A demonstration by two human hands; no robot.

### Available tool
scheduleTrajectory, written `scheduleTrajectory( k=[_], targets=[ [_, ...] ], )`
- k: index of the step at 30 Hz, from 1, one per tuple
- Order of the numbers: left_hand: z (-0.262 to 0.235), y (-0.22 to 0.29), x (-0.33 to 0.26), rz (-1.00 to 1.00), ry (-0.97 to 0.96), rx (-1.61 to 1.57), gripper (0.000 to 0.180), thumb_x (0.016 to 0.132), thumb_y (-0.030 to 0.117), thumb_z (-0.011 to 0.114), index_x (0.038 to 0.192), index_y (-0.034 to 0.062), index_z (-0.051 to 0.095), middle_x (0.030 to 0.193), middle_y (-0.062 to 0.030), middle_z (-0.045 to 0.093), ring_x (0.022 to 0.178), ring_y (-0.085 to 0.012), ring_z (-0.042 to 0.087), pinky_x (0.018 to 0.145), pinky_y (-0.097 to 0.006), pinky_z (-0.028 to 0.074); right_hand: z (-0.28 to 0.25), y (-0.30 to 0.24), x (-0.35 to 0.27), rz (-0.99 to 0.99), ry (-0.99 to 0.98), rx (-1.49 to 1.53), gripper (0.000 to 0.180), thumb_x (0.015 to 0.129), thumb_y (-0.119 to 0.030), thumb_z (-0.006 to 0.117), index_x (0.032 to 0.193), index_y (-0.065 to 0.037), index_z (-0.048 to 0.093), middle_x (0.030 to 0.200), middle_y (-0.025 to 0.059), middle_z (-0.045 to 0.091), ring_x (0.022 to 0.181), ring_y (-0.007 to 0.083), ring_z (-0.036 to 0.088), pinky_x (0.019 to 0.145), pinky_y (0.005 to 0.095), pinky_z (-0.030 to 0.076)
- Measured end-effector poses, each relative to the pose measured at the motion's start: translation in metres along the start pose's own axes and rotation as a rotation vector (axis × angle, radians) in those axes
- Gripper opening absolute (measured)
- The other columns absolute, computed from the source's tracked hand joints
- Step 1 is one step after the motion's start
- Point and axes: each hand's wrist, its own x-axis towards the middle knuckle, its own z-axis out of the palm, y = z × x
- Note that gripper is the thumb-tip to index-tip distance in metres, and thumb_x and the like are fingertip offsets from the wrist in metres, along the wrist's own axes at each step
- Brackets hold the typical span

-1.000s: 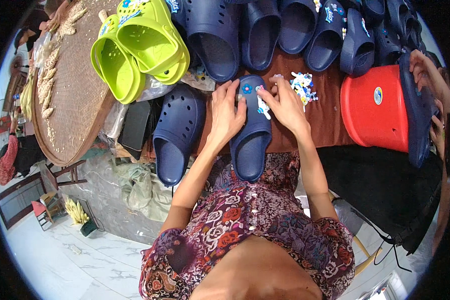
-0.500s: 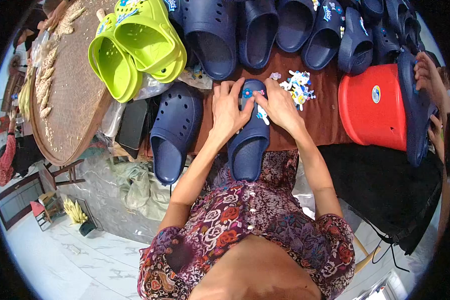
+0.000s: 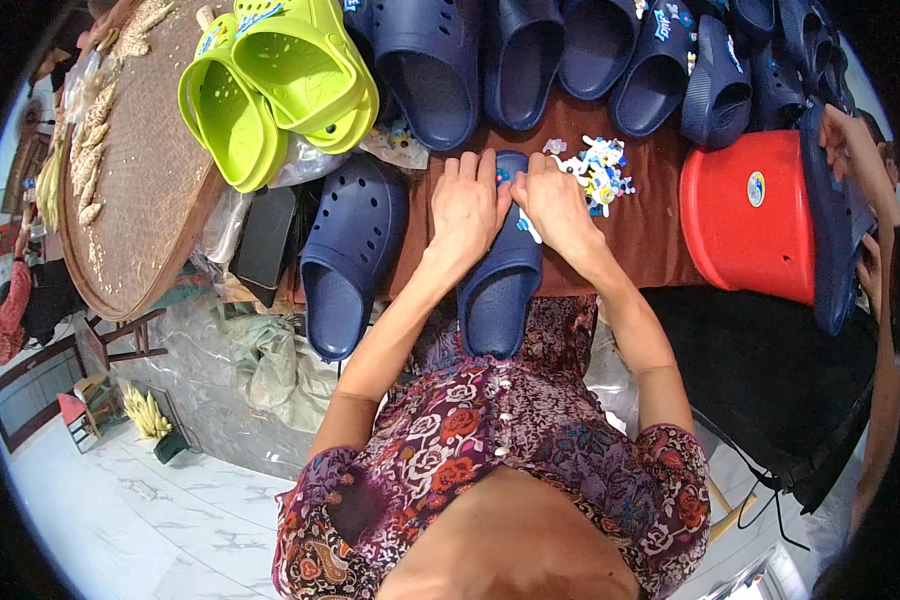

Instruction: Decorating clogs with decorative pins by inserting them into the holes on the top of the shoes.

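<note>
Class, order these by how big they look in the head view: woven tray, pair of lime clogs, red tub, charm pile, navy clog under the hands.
1. Woven tray
2. Red tub and lime clogs: too alike to rank
3. Navy clog, partly covered
4. Charm pile

Seemingly a home: marble-patterned floor (image 3: 100,500), wooden chair (image 3: 74,408), wide woven tray (image 3: 160,190) by the left edge of the tabletop (image 3: 650,245)
</note>
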Motion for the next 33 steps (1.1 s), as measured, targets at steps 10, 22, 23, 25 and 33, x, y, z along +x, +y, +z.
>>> scheduleTrajectory(
  k=[10,22,23,25,33],
  targets=[
    [0.012,-0.002,0.000,0.019,0.019,0.142,0.040,0.087,0.015,0.067,0.120,-0.0055,0.060,0.096,-0.0168,0.061,0.092,-0.0323,0.058,0.079,-0.040,0.052,-0.007,0.037,-0.015,0.074,0.050,0.314,0.019,0.097,-0.015,0.049,0.098,0.002,0.057,0.089,0.0258,0.064,0.084,0.0451,0.064,0.076,0.0527,0.049],
    [-0.011,-0.010,0.008,-0.074,-0.005,-0.181,0.047,0.081,0.032,0.078,0.114,0.0011,0.068,0.103,-0.0168,0.063,0.096,-0.0363,0.058,0.085,-0.045,0.049,-0.028,0.048,-0.021,-0.011,0.249,0.042,0.020,0.092,-0.017,0.064,0.107,-0.004,0.065,0.098,0.0156,0.059,0.094,0.0349,0.059,0.083,0.0452,0.049],
    [-0.011,-0.011,0.010,-0.105,-0.013,-0.231,0.047,0.080,0.034,0.079,0.113,0.0020,0.069,0.103,-0.0172,0.063,0.097,-0.0369,0.058,0.086,-0.046,0.048,-0.029,0.044,-0.022,-0.018,0.245,0.104,0.019,0.092,-0.016,0.064,0.107,-0.004,0.065,0.096,0.0152,0.059,0.093,0.0343,0.059,0.083,0.0444,0.049],
    [-0.006,-0.013,0.009,-0.079,0.017,-0.206,0.042,0.082,0.031,0.077,0.110,0.0009,0.070,0.100,-0.0167,0.064,0.095,-0.0355,0.060,0.084,-0.045,0.049,-0.032,0.035,-0.024,-0.023,0.238,0.167,0.018,0.091,-0.015,0.064,0.106,-0.004,0.065,0.095,0.0147,0.060,0.093,0.0338,0.060,0.083,0.0435,0.048],
    [0.017,-0.007,0.005,0.034,0.057,0.185,0.032,0.088,0.019,0.069,0.112,-0.0019,0.068,0.088,-0.0159,0.065,0.084,-0.0305,0.063,0.073,-0.039,0.054,-0.014,0.011,-0.020,-0.003,0.145,0.408,0.019,0.091,-0.012,0.065,0.106,-0.002,0.062,0.092,0.0145,0.061,0.082,0.0302,0.065,0.076,0.0404,0.051]
  ],
)
